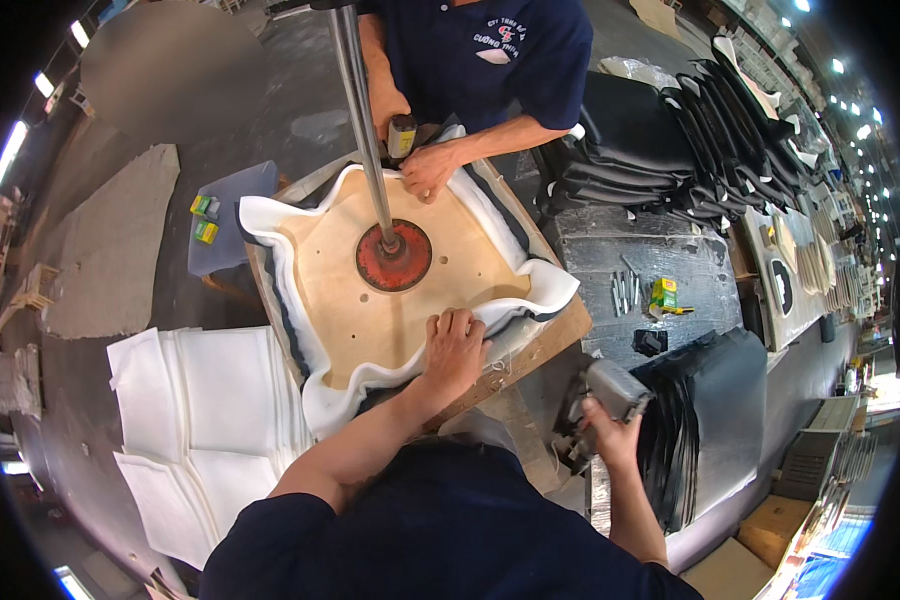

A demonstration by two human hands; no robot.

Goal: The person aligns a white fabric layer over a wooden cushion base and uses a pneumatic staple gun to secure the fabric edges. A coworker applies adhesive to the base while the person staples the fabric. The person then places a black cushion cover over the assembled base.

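A plywood seat panel (330, 310) lies on the work stand with white foam padding (545, 285) and black cover material folded up around its rim. A red round clamp disc (395, 268) on a metal rod presses on its middle. My left hand (455, 350) is at the near edge, fingers curled over the foam onto the wood. Off to the right, my right hand (613, 432) grips a grey staple gun (615, 385), held away from the panel and partly blurred. Across from me, a co-worker's hand (432, 170) presses the far edge, beside another staple gun (402, 135) in their other hand.
White foam sheets (215, 400) are stacked at the left, black sheets (715, 420) at the right. Black covers (660, 140) pile up at the far right. A side table (590, 240) carries metal staple strips and a small green-yellow box (663, 295). A grey plastic bin (240, 190) stands left.
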